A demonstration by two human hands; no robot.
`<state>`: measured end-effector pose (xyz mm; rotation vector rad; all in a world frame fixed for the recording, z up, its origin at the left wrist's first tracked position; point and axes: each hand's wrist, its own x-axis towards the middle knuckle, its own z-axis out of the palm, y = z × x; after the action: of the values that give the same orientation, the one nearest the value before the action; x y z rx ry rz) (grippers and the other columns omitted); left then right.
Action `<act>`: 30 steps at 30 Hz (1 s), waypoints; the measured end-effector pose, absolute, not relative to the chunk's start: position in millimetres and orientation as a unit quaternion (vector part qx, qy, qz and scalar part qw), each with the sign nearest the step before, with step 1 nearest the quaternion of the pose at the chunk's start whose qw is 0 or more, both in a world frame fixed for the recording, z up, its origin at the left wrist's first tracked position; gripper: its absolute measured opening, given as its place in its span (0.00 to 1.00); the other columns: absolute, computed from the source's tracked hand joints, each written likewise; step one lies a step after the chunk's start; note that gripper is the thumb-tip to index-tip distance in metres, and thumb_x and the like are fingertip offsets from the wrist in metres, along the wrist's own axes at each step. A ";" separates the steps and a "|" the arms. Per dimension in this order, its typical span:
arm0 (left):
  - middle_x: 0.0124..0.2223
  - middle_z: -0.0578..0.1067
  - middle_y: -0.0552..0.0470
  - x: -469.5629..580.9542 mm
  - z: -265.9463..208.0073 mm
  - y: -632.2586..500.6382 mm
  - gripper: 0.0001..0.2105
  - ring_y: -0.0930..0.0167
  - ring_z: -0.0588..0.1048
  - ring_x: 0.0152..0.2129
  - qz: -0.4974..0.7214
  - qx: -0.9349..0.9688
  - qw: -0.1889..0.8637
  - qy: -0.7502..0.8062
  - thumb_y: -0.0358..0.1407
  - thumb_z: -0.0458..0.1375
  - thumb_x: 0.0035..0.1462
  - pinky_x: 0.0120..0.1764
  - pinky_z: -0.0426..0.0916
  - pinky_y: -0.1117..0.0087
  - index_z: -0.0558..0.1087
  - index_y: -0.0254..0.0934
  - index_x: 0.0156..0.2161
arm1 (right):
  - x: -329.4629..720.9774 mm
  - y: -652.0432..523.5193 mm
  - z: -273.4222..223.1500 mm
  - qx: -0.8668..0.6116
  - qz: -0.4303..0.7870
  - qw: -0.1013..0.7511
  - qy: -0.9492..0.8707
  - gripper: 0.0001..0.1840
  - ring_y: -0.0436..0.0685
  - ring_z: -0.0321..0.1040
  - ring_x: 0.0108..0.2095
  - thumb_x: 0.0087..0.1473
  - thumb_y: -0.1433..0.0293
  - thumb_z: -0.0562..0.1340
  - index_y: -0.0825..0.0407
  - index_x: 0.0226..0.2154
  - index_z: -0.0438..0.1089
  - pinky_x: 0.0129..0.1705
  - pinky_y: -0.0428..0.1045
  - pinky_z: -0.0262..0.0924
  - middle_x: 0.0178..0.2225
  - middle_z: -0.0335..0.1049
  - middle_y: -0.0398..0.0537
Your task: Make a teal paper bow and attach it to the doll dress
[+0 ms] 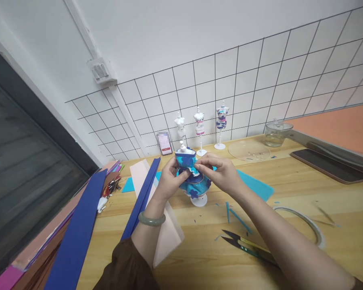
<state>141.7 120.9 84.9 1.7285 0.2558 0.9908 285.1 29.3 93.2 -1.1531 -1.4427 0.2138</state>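
A miniature dress form [183,148] stands upright on its round white base in the middle of the table. It wears a strapless dress [186,160] in light and dark blue, with flower-shaped patches on the flared skirt. My left hand [168,180] is closed around the form's left side, its thumb lying across the waist. With fingertips pinched together, my right hand [219,171] touches the dress at the right of the waist. A small blue-and-white fabric strip [195,172] shows between thumb and fingers there; its far end is hidden.
Three small dress forms [199,121] and a phone [165,143] stand along the wall grid. Thread snips [242,243], fabric scraps [236,217] and a tape roll [316,229] lie right. Blue felt [78,229] and pink sheets lie left. A glass bowl [275,135] stands back right.
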 end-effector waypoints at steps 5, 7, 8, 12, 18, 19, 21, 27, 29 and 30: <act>0.39 0.72 0.48 141.2 84.4 122.6 0.16 0.68 0.70 0.38 0.421 0.719 0.541 0.111 0.37 0.62 0.45 0.42 0.64 0.68 0.68 0.35 0.41 | 290.8 24.4 98.2 -0.478 0.136 0.569 -0.655 0.12 0.53 0.64 0.31 0.54 0.64 0.56 0.51 0.29 0.73 0.34 0.50 0.59 0.27 0.67 0.47; 0.39 0.72 0.49 141.1 84.6 122.7 0.16 0.68 0.70 0.38 0.420 0.718 0.543 0.111 0.37 0.63 0.45 0.42 0.64 0.69 0.69 0.36 0.40 | 292.1 24.6 98.3 -0.478 0.166 0.568 -0.649 0.12 0.53 0.64 0.30 0.53 0.63 0.57 0.52 0.29 0.74 0.33 0.49 0.59 0.26 0.67 0.46; 0.39 0.72 0.50 141.1 84.7 122.5 0.16 0.69 0.70 0.37 0.421 0.718 0.543 0.111 0.37 0.63 0.45 0.42 0.64 0.69 0.69 0.37 0.40 | 292.2 25.3 97.9 -0.479 0.186 0.573 -0.638 0.12 0.53 0.64 0.30 0.52 0.63 0.58 0.52 0.29 0.74 0.32 0.49 0.59 0.26 0.67 0.46; 0.38 0.72 0.49 141.4 85.5 121.7 0.15 0.69 0.70 0.36 0.424 0.722 0.536 0.109 0.37 0.63 0.45 0.41 0.64 0.69 0.69 0.36 0.39 | 290.0 30.9 93.3 -0.486 0.307 0.613 -0.542 0.12 0.52 0.66 0.27 0.45 0.61 0.63 0.53 0.28 0.73 0.29 0.48 0.60 0.26 0.71 0.46; 0.38 0.72 0.49 141.8 85.5 120.4 0.15 0.69 0.70 0.37 0.424 0.724 0.533 0.112 0.37 0.62 0.45 0.41 0.65 0.69 0.69 0.36 0.39 | 288.1 37.6 87.5 -0.471 0.353 0.641 -0.493 0.14 0.50 0.65 0.24 0.39 0.62 0.67 0.54 0.28 0.71 0.27 0.47 0.60 0.24 0.70 0.44; 0.38 0.72 0.49 141.9 85.5 120.1 0.15 0.68 0.70 0.37 0.424 0.723 0.534 0.115 0.37 0.62 0.45 0.42 0.64 0.68 0.69 0.36 0.39 | 287.9 37.6 87.3 -0.469 0.345 0.646 -0.493 0.14 0.50 0.64 0.23 0.39 0.62 0.68 0.53 0.27 0.70 0.25 0.46 0.58 0.23 0.69 0.43; 0.38 0.72 0.49 142.0 85.7 119.6 0.15 0.69 0.71 0.37 0.424 0.721 0.535 0.115 0.37 0.62 0.45 0.42 0.64 0.68 0.69 0.36 0.39 | 287.1 36.6 87.9 -0.479 0.323 0.642 -0.503 0.14 0.49 0.62 0.22 0.39 0.62 0.67 0.53 0.27 0.68 0.23 0.46 0.56 0.22 0.67 0.42; 0.37 0.72 0.51 141.7 85.0 121.3 0.13 0.71 0.70 0.35 0.426 0.719 0.539 0.105 0.36 0.62 0.46 0.42 0.64 0.69 0.68 0.36 0.39 | 286.6 27.7 96.0 -0.514 0.206 0.578 -0.599 0.11 0.51 0.63 0.28 0.50 0.63 0.59 0.53 0.28 0.71 0.29 0.47 0.58 0.27 0.68 0.46; 0.37 0.72 0.52 141.5 84.5 122.4 0.13 0.72 0.70 0.35 0.423 0.721 0.539 0.100 0.35 0.62 0.47 0.42 0.64 0.70 0.68 0.37 0.39 | 288.4 25.5 97.8 -0.502 0.211 0.567 -0.618 0.11 0.52 0.63 0.29 0.51 0.63 0.58 0.53 0.28 0.71 0.29 0.47 0.58 0.29 0.68 0.46; 0.37 0.72 0.52 141.5 84.2 122.7 0.13 0.72 0.70 0.35 0.422 0.723 0.539 0.099 0.35 0.61 0.47 0.42 0.64 0.70 0.68 0.36 0.39 | 289.4 25.1 98.0 -0.495 0.227 0.565 -0.620 0.12 0.51 0.63 0.29 0.52 0.63 0.57 0.53 0.29 0.72 0.29 0.47 0.58 0.29 0.68 0.46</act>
<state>141.5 122.7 84.2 1.7189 0.2344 1.0028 289.4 25.1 98.0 -1.1646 -1.4584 0.5336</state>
